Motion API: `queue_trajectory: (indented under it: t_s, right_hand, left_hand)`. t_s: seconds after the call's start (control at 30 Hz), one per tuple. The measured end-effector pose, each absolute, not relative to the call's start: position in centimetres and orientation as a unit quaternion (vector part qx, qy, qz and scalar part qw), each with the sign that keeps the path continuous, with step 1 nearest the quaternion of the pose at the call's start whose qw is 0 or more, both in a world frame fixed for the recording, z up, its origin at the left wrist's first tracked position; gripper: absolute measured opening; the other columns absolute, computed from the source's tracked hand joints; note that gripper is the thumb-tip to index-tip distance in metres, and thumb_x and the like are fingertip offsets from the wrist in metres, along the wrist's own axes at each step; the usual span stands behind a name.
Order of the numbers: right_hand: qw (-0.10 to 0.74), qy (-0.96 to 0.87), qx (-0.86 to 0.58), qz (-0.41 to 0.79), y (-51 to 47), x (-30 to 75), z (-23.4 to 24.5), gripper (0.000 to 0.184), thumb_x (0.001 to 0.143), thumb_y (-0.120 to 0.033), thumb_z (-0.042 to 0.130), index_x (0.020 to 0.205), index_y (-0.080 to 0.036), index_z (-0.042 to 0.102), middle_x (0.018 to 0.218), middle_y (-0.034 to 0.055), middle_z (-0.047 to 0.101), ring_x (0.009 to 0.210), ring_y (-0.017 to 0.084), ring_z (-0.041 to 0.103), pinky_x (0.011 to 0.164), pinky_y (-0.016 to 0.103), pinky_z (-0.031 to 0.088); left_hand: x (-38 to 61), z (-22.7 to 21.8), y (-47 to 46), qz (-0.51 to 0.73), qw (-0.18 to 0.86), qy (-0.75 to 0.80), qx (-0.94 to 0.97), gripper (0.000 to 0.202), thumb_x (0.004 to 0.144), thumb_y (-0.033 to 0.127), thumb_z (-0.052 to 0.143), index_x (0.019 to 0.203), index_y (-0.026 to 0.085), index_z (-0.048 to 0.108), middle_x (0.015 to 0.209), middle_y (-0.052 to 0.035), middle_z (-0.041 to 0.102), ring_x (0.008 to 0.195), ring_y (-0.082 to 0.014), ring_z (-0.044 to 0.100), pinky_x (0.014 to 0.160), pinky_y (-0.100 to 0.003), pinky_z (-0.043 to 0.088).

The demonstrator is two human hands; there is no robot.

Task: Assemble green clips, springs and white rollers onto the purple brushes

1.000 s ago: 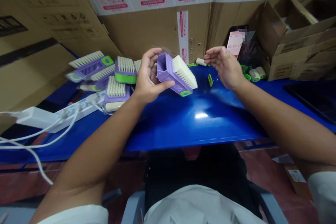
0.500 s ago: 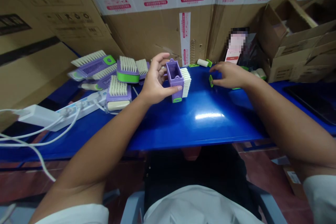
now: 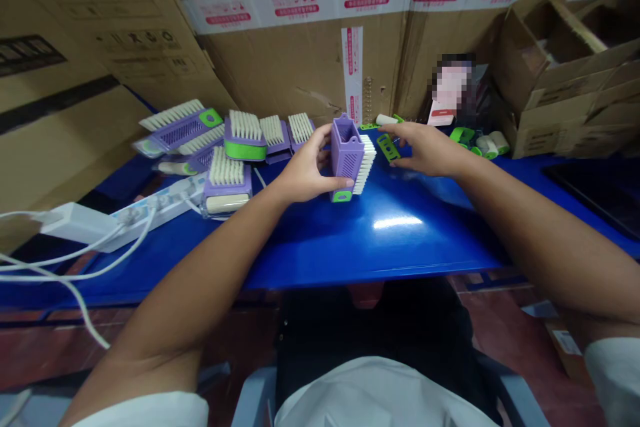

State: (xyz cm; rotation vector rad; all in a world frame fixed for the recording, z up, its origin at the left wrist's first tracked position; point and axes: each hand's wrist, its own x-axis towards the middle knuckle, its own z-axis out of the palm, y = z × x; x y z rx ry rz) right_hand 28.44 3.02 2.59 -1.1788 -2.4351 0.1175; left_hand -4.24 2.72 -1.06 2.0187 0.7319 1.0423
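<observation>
Clasping a purple brush (image 3: 347,153), left hand (image 3: 305,170) is beside right hand (image 3: 430,150) (pinching green clip (image 3: 389,147)).

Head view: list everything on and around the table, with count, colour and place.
brush in hand: 1, purple with white bristles, over the table's middle
loose brushes: about six, purple with white bristles, table's left side
green plastic piece: 1, green, beside the brush in hand
table: 1, blue, in front of the person
power strip: 1, white, table's left edge
cardboard boxes: several, brown, behind the table
left hand: 1, gripping the brush in hand
right hand: 1, at the green plastic piece
</observation>
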Motion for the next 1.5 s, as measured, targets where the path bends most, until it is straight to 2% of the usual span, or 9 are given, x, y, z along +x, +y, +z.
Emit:
queue_trajectory:
  t_s: [0.17,0.33,0.43,0.57,0.63,0.77,0.97,1.23,1.5]
  right_hand:
    - [0.362,-0.824,-0.428,0.085,2.9,28.7,2.7,0.075,0.079,-0.033,0.095,0.152,-0.027,0.078,0.140,0.0142,0.076,0.101,0.035,0.079,0.102,0.057,0.065]
    - [0.548,-0.704,-0.397,0.216,2.9,28.7,3.6,0.079,0.075,-0.057,0.106,0.142,-0.030,0.075,0.133,0.0129,0.079,0.120,0.039,0.080,0.103,0.060,0.070]
    - [0.592,-0.674,-0.367,0.249,2.8,29.5,4.8,0.072,0.078,-0.064,0.103,0.138,-0.034,0.078,0.140,0.0130,0.083,0.130,0.040,0.079,0.107,0.061,0.069]
    - [0.581,-0.694,-0.329,0.269,2.8,31.1,5.9,0.078,0.064,-0.070,0.103,0.134,-0.043,0.084,0.148,0.0006,0.085,0.126,0.032,0.084,0.099,0.053,0.071]
    - [0.563,-0.703,-0.320,0.295,2.7,31.2,5.8,0.082,0.059,-0.068,0.104,0.134,-0.042,0.084,0.147,0.0004,0.085,0.125,0.032,0.085,0.095,0.051,0.070]
    - [0.533,-0.685,-0.294,0.399,2.3,30.3,5.3,0.084,0.055,-0.052,0.113,0.133,-0.039,0.083,0.147,0.0011,0.085,0.124,0.031,0.084,0.097,0.048,0.074]
    - [0.537,-0.653,-0.190,0.500,1.9,29.7,5.6,0.077,0.057,-0.026,0.117,0.127,-0.036,0.087,0.129,-0.0026,0.087,0.103,0.017,0.083,0.083,0.027,0.075]
    - [0.482,-0.698,-0.206,0.488,3.0,29.1,3.6,0.086,0.061,-0.033,0.117,0.139,-0.033,0.079,0.139,0.0011,0.079,0.106,0.020,0.080,0.092,0.038,0.075]
    - [0.404,-0.764,-0.187,0.468,3.6,27.9,1.1,0.092,0.066,-0.032,0.117,0.148,-0.032,0.075,0.133,0.0018,0.073,0.098,0.015,0.071,0.088,0.032,0.068]
  left_hand:
    - [-4.0,-0.9,2.2,0.382,0.368,0.300,0.793,0.107,0.063,0.050,0.109,0.153,0.027,0.056,0.165,-0.0224,0.066,0.144,-0.0432,0.076,0.122,-0.063,0.065]
    - [-4.6,-0.2,2.1,0.392,0.213,0.386,0.808,0.101,0.064,0.035,0.099,0.155,0.022,0.057,0.152,-0.0173,0.074,0.136,-0.0416,0.076,0.120,-0.061,0.063]
    - [-5.0,0.1,2.2,0.391,0.147,0.410,0.811,0.097,0.063,0.028,0.096,0.153,0.023,0.061,0.147,-0.0137,0.076,0.132,-0.0408,0.076,0.115,-0.057,0.065]
    - [-5.1,-0.1,2.5,0.392,0.120,0.417,0.811,0.096,0.061,0.023,0.095,0.153,0.023,0.063,0.148,-0.0128,0.076,0.133,-0.0411,0.075,0.114,-0.055,0.065]
    - [-5.0,-0.1,2.4,0.393,0.122,0.410,0.814,0.096,0.061,0.023,0.095,0.152,0.023,0.064,0.149,-0.0133,0.076,0.134,-0.0409,0.075,0.116,-0.056,0.064]
    - [-4.8,0.5,1.6,0.363,0.124,0.418,0.823,0.095,0.066,0.024,0.093,0.156,0.021,0.062,0.157,-0.0136,0.074,0.142,-0.0403,0.073,0.124,-0.055,0.061]
    - [-4.5,1.3,0.9,0.325,0.112,0.458,0.820,0.098,0.071,0.022,0.090,0.164,0.017,0.059,0.165,-0.0157,0.069,0.152,-0.0412,0.068,0.133,-0.054,0.056]
    - [-4.6,0.8,0.9,0.328,0.092,0.409,0.847,0.098,0.074,0.027,0.084,0.166,0.008,0.056,0.168,-0.0213,0.067,0.152,-0.0417,0.068,0.133,-0.057,0.055]
    - [-4.2,0.5,0.6,0.316,0.068,0.341,0.883,0.096,0.073,0.027,0.082,0.164,0.018,0.056,0.163,-0.0163,0.071,0.148,-0.0409,0.070,0.129,-0.056,0.058]
